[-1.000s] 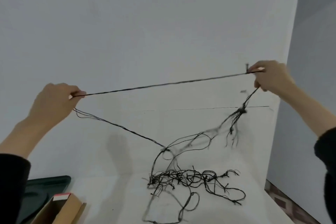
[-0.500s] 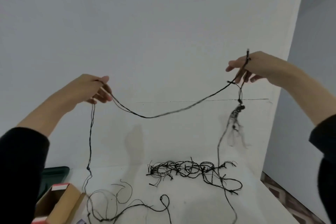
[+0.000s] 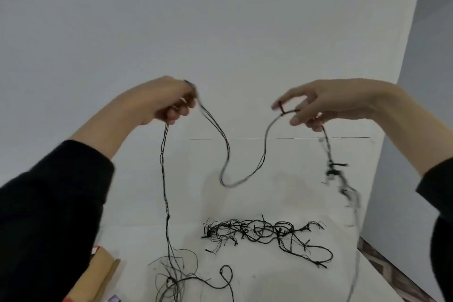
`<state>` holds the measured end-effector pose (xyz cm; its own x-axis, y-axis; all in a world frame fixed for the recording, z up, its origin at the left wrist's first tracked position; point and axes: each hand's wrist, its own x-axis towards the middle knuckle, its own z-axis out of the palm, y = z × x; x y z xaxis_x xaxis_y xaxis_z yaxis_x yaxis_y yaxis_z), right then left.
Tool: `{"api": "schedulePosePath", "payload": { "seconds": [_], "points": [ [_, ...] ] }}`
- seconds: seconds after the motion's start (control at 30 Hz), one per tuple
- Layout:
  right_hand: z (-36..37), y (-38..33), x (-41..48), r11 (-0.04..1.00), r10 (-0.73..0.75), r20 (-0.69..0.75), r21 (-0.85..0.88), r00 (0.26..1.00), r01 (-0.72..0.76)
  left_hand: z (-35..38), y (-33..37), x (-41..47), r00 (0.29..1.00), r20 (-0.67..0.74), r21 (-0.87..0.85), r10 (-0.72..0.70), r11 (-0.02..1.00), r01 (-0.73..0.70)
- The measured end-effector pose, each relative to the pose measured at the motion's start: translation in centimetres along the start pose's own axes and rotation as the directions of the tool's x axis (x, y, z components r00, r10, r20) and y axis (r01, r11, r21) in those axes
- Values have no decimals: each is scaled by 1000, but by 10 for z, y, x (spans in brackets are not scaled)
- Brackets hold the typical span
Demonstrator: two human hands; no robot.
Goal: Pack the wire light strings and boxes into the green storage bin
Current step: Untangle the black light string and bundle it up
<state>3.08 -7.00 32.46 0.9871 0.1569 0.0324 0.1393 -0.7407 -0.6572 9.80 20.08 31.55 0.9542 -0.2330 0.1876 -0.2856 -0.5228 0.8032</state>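
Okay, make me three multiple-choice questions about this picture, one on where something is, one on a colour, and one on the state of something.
1. Where does the tangled bundle lie?
A. on the white table
B. inside the box
C. on the floor

2. What colour are the sleeves?
A. red
B. black
C. yellow

3. How is the wire light string between the left hand and right hand?
A. pulled taut
B. sagging in a loop
C. cut in two

Answers: 1 A, it rests on the table; 2 B, both forearms wear black; 3 B, it droops well below both hands.
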Motion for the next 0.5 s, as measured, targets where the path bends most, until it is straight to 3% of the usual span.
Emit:
{"api": "schedulePosePath", "payload": {
  "seconds": [0.1,0.17,0.27,0.37,0.5],
  "points": [
    [24,-32,1,988,-102,24,119,994,99,32,23,-2,967,-140,524,210,845,-108],
    [44,-46,9,991,-126,39,50,991,124,48,37,-5,952,-112,589,284,790,-166],
    [54,-50,19,992,-119,-69,24,990,121,51,45,-6,956,-57,550,287,808,-210],
    [32,-37,18,989,-67,-142,117,988,84,30,27,-8,963,121,346,242,899,-270],
    [-4,0,14,950,115,-321,311,940,-10,-2,-18,-10,932,319,86,170,975,-207]
  ]
}}
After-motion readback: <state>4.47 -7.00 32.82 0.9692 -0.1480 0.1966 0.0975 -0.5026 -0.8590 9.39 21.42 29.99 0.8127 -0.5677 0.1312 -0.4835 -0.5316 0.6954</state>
